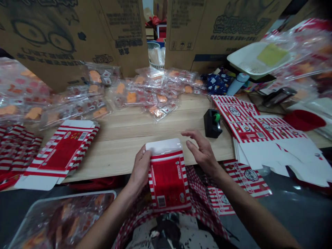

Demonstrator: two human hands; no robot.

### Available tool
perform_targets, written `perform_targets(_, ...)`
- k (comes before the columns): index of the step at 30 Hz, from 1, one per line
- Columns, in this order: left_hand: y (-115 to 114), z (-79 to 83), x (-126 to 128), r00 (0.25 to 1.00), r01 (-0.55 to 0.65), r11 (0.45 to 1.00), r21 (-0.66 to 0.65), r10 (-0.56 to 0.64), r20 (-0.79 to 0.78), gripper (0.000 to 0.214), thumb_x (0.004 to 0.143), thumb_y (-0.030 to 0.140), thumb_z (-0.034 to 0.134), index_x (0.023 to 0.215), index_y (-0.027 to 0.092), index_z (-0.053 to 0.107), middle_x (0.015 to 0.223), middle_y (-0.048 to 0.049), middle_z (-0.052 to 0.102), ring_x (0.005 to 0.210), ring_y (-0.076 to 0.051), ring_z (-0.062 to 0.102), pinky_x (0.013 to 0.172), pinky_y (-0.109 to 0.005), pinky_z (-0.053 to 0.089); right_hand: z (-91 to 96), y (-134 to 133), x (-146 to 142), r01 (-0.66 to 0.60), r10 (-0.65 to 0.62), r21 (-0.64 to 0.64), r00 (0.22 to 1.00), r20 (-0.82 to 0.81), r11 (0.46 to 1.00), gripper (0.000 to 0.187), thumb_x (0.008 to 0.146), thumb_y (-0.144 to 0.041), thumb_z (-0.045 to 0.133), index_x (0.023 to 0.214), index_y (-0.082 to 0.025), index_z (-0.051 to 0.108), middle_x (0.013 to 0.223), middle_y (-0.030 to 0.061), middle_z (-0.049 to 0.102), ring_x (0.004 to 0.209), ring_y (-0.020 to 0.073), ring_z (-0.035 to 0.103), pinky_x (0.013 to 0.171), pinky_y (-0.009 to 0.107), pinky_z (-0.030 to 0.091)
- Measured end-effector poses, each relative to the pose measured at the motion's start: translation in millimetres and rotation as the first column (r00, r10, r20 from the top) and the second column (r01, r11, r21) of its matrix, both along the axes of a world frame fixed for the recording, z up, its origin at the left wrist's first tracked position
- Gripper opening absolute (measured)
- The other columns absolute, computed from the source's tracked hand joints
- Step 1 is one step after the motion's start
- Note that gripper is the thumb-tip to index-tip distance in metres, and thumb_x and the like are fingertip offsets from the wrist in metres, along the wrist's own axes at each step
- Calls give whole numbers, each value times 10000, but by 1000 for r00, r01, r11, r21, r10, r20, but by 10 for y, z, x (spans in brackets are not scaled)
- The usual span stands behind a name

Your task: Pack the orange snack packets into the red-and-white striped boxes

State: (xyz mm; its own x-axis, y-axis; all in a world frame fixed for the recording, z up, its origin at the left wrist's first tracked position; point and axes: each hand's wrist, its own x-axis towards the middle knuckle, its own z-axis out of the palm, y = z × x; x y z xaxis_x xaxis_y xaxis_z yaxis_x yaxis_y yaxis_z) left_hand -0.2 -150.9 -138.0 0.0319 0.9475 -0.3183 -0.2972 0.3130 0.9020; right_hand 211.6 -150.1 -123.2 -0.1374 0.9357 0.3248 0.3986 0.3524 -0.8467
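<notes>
At the front edge of the table, the left hand (pixel 140 169) grips a flat red-and-white striped carton (pixel 168 180) by its left side, its fingers (pixel 141 154) wrapped around the edge. The carton's white flap (pixel 163 146) lies on the wooden table (pixel 124 147), while its lower end hangs past the table edge toward the person's lap. The right hand (pixel 202 152) is open, fingers spread and arched just beside the flap, and does not appear to touch the carton.

Just beyond the right hand stands a black dispenser (pixel 212 123) with a green core. Further right, large unfolded cartons (pixel 267 135) lie in an overlapping pile, partly over the table edge, and more striped cartons (pixel 246 176) sit below them. Left of the grip lies a stack of flat cartons (pixel 62 152). Clear bags (pixel 132 98) holding orange pieces spread across the far side of the table, and a tray of similar bags (pixel 62 221) sits low at the left. Farther off to the right are a white plastic basket (pixel 251 58) and a red bowl (pixel 303 119), with large cardboard boxes (pixel 220 31) standing behind everything.
</notes>
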Motion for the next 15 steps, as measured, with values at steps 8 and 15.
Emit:
perform_targets(8, -60, -189, 8, 976, -172, 985, 4, 171, -135, 273, 834, 360, 651, 1023, 230, 502, 816, 42, 588, 650, -119, 556, 617, -226, 489, -431, -385, -203, 10, -38, -134, 978, -205, 991, 308, 1022, -246, 441, 1320, -253, 517, 1225, 63, 608, 1103, 204, 602, 969, 350, 461)
perform_targets(15, -266, -268, -26, 893, -91, 940, 329, 223, -391, 275, 948, 460, 573, 961, 190, 622, 862, -2, 613, 760, -127, 555, 695, -212, 448, -365, -275, -18, -6, -8, -112, 992, -128, 994, 111, 984, -237, 489, 980, -220, 599, 1002, 42, 588, 940, 190, 580, 838, 318, 438)
